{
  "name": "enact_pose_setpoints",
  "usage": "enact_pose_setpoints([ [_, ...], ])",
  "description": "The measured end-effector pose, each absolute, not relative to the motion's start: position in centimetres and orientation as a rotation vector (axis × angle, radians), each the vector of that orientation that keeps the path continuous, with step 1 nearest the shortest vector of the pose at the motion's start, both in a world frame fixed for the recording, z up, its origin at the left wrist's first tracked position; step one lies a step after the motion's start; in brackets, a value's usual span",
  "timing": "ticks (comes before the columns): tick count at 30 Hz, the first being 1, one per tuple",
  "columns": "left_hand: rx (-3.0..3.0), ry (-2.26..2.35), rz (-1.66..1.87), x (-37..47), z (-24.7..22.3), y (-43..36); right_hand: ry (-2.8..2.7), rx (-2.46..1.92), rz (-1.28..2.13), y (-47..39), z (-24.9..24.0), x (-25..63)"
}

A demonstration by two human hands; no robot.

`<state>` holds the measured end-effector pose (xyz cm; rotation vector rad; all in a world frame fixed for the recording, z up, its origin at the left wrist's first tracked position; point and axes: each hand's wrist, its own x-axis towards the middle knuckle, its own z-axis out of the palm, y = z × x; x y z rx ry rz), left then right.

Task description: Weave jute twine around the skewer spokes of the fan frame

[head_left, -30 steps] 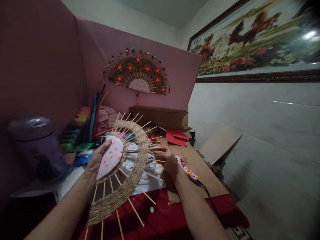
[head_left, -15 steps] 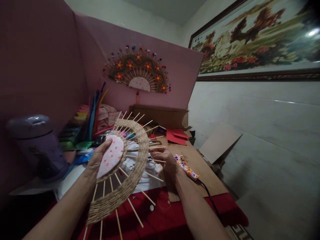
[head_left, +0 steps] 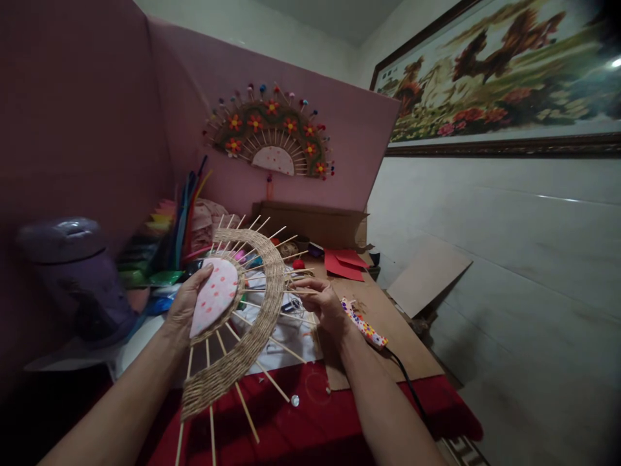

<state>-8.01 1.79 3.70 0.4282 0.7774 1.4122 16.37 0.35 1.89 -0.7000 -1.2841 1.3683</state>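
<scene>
My left hand (head_left: 189, 303) grips a half-round woven fan (head_left: 275, 294) by its pink spotted centre (head_left: 217, 292), the thumb lying on the front. Thin wooden sticks radiate out through a band of twisted twine. At the fan's right edge, the fingers of my right hand (head_left: 321, 304) are closed on one of the sticks (head_left: 303, 291). The fan is tilted, held above the table. Under it lie a white cloth or sheet (head_left: 286, 346) and small craft bits, partly hidden by the fan.
A finished fan (head_left: 272, 133) with flowers and pompoms hangs on the pink panel. On the right, a flower-patterned glue gun (head_left: 363, 323) with a black cord lies on cardboard (head_left: 402, 349), near red sheets (head_left: 345, 264). A purple bottle (head_left: 80, 285) stands left. Red cloth (head_left: 330, 421) covers the front.
The fan has turned slightly and its lower end has shifted right and up. My right hand has moved slightly up, still at the fan's outer sticks. The view has shifted a little.
</scene>
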Motion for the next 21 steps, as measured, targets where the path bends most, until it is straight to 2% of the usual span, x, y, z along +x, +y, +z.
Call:
enact_pose_setpoints([
  [21, 0.497, 0.822, 1.537, -9.3, 3.4, 2.3, -1.134, -0.582, 1.227, 0.9, 1.8, 17.2],
])
